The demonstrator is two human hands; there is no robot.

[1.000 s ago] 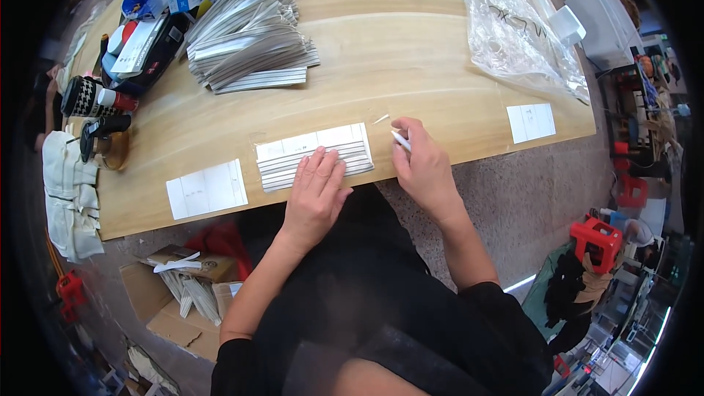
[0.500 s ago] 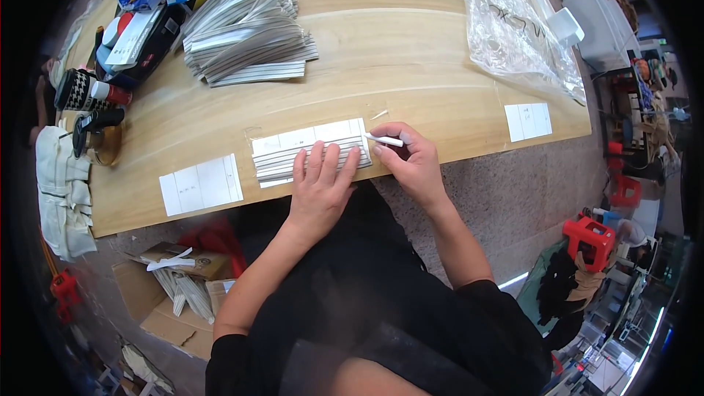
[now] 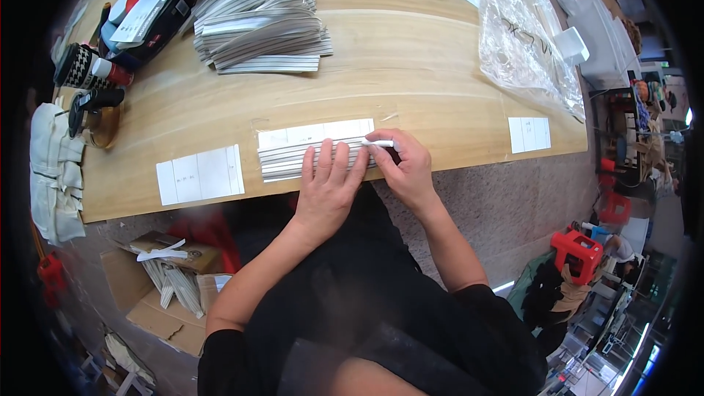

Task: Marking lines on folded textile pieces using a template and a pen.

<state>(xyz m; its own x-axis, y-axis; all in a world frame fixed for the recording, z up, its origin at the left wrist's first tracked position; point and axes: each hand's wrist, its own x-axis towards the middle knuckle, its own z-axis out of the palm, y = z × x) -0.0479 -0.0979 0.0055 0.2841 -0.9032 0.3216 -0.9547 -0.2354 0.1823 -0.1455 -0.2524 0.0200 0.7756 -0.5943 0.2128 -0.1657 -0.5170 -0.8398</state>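
A small stack of grey striped fabric strips (image 3: 287,159) lies at the near edge of the wooden table (image 3: 411,66), under a white paper template (image 3: 312,133). My left hand (image 3: 330,183) presses flat on the stack's right half, fingers spread. Just to the right, my right hand (image 3: 405,163) pinches a small white chalk stick (image 3: 378,144), its tip touching the right end of the strips.
A big heap of the same striped strips (image 3: 260,26) sits at the back. White paper templates lie at the near left (image 3: 199,174) and the right (image 3: 529,134). A clear plastic bag (image 3: 524,37) is at the right, bottles and clutter (image 3: 95,73) at the left. A cardboard box (image 3: 165,286) stands on the floor.
My right hand has come down from just off the stack's right end onto it with the chalk. My left hand has slid slightly right along the strips.
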